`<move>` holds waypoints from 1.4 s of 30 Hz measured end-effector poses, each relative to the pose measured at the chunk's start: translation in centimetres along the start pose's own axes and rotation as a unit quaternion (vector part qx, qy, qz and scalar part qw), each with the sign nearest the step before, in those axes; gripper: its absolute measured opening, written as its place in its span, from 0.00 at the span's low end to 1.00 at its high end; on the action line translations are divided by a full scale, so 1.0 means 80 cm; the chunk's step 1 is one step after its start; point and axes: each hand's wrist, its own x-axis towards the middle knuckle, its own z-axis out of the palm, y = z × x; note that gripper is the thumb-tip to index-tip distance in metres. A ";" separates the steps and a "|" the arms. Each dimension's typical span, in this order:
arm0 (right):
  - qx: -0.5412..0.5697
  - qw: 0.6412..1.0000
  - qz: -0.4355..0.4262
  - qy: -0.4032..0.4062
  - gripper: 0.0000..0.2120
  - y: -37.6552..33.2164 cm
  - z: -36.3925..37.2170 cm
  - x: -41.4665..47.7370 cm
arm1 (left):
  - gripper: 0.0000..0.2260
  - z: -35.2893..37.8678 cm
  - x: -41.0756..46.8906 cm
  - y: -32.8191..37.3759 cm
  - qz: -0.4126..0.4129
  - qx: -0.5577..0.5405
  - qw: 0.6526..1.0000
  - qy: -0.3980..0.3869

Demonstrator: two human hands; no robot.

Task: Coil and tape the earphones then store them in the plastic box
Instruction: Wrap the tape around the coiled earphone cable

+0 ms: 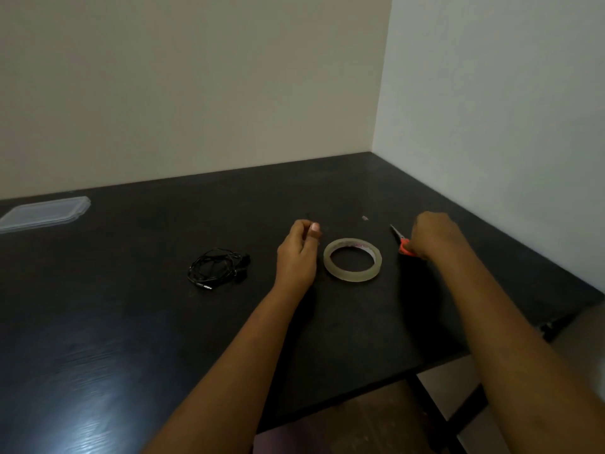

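Observation:
The black earphones (217, 267) lie in a loose coil on the dark table, left of my hands. A roll of clear tape (352, 259) lies flat between my hands. My left hand (299, 253) hovers just left of the roll, thumb and fingertips pinched together on what looks like a small strip of clear tape, barely visible. My right hand (432, 235) grips the orange handles of the scissors (401, 241), whose blades point away towards the back wall. The clear plastic box (44, 213) rests flat at the far left, near the wall.
The black table (131, 322) meets walls at the back and the right. Its front edge runs diagonally at the lower right, with floor and a table leg (435, 407) below. A tiny scrap (365, 218) lies behind the tape roll.

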 end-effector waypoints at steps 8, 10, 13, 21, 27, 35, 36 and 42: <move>0.150 0.983 -0.080 0.065 0.14 -0.013 0.021 -0.022 | 0.07 0.009 -0.011 -0.001 -0.051 -0.057 0.997 -0.006; 0.187 0.972 -0.134 0.054 0.17 -0.024 0.032 -0.041 | 0.07 0.017 -0.009 0.009 -0.097 -0.104 0.990 -0.011; 0.126 0.982 -0.136 0.035 0.22 -0.033 0.053 -0.052 | 0.06 0.029 -0.010 0.025 -0.140 -0.149 0.978 -0.040; 0.006 0.998 0.002 0.065 0.19 -0.015 0.026 -0.069 | 0.08 0.005 -0.016 0.045 -0.159 -0.157 0.973 -0.058; 0.409 0.885 -0.221 -0.006 0.09 -0.120 0.021 -0.109 | 0.06 -0.062 -0.021 0.043 -0.075 -0.139 0.987 0.033; 0.526 0.794 -0.252 -0.173 0.05 -0.229 0.042 -0.132 | 0.03 -0.187 -0.024 0.009 0.005 -0.089 0.990 0.113; 0.523 0.794 -0.252 -0.181 0.05 -0.239 0.045 -0.133 | 0.02 -0.199 -0.024 0.005 0.005 -0.089 0.990 0.113; 0.589 0.707 -0.167 -0.353 0.15 -0.273 0.057 -0.128 | 0.05 -0.234 -0.013 -0.023 0.038 -0.059 0.990 0.122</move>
